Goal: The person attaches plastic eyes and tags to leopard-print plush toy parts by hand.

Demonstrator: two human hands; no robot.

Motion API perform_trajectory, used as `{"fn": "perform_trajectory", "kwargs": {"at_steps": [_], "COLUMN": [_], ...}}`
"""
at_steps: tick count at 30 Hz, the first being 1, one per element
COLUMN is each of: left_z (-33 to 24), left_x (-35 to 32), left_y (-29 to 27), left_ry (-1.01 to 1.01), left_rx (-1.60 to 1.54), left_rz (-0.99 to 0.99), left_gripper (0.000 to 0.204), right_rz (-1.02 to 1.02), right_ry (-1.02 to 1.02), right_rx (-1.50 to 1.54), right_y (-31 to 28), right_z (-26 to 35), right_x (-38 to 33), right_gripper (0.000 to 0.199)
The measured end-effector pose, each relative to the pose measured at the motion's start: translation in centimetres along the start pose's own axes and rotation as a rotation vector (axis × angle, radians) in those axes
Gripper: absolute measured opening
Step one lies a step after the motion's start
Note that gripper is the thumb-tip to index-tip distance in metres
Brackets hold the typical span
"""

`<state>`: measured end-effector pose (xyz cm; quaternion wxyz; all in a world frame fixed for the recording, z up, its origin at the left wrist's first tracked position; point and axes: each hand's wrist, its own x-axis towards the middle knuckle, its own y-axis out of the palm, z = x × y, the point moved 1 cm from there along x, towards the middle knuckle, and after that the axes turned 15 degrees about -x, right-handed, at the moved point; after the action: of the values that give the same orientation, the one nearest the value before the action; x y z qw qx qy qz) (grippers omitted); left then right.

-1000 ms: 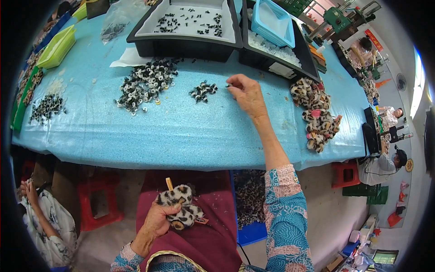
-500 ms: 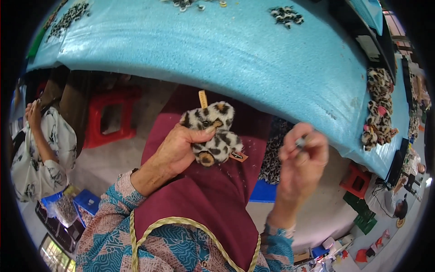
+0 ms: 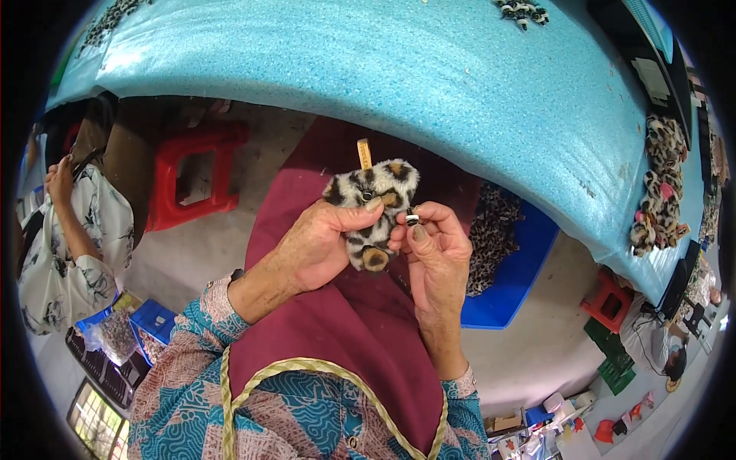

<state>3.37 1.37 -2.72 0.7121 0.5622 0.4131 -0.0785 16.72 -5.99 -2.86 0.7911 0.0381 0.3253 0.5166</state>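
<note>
Left hand [image 3: 318,241] grips the plush [image 3: 374,232], thumb pressed across its spotted fur, over the apron [image 3: 337,330] and in front of the table [image 3: 368,77]. Right hand [image 3: 438,261] has 1 small black-and-white piece [image 3: 412,220] pinched between thumb and fingers, just beside the plush. Can't tell if they touch. Progress: partway on this plush, I'd say. A dark round spot [image 3: 368,195] shows near the left thumb and looks like 1 eye already seated, though fur makes it hard to be sure. The piece in the right hand is not on the plush yet, so at least that 1 is left. Yellow tag [image 3: 364,153] is on, sticking up from the top edge. Supply side: a small pile [image 3: 523,11] of similar black-and-white pieces sits on the table, cut off by the view's top edge, so no count. A stack [image 3: 661,195] of spotted plush lies at the table's right; can't tell from here whether those are finished. Blue bin [image 3: 491,310] by the apron holds a heap [image 3: 494,238] of more spotted stuff, too small to check for eyes.
</note>
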Motion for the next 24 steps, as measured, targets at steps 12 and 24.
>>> {"fn": "perform_trajectory", "kwargs": {"at_steps": [12,24], "left_z": [-0.2,0.1], "left_x": [-0.4,-0.7], "left_y": [0.5,-0.1], "left_ry": [0.195,0.328], "left_rx": [0.213,0.525], "left_rz": [-0.063,-0.046], "left_gripper": [0.029,0.024], "right_rz": [-0.005,0.006], "right_ry": [-0.008,0.086], "right_rx": [-0.411,-0.464], "right_y": [0.1,-0.2], "right_z": [1.8,1.9], "right_x": [0.5,0.4], "right_gripper": [0.019,0.014]}}
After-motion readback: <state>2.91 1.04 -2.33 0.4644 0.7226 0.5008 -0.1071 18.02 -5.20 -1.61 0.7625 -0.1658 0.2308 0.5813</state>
